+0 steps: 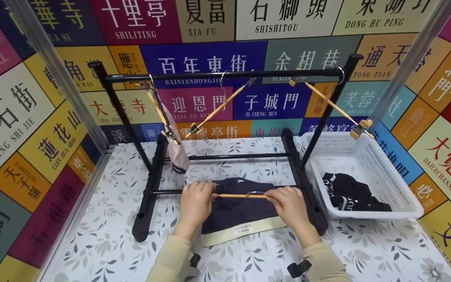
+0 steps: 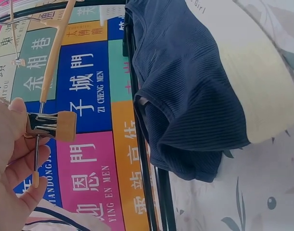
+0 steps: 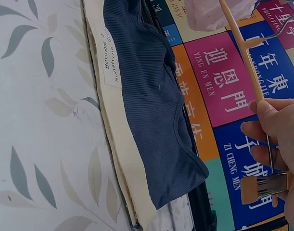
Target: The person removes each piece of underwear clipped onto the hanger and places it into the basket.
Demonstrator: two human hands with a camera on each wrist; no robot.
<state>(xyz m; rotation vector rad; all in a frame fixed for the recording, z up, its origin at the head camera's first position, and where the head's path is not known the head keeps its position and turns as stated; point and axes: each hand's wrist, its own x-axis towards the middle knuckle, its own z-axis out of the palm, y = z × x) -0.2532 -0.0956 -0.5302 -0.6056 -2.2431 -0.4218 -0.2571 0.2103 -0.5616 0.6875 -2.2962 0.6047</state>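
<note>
Both hands hold a wooden clip hanger (image 1: 237,196) level above navy ribbed underpants (image 1: 245,213), which lie on the table with their cream waistband toward me. My left hand (image 1: 196,201) grips the hanger's left end; in the left wrist view, the thumb and fingers are around its clip (image 2: 65,126). At the other end my right hand (image 1: 291,207) pinches the rod, its fingers beside the second clip (image 3: 264,187) in the right wrist view. Neither clip has cloth in it. The underpants (image 2: 190,91) hang free of both hands' fingers.
A black clothes rack (image 1: 210,75) stands over the work, with bare clip hangers (image 1: 225,103) and a pale pink garment (image 1: 178,154) hung on it. To the right, a white basket (image 1: 374,214) holds black clothing (image 1: 352,194). A printed wall (image 1: 206,58) closes the back.
</note>
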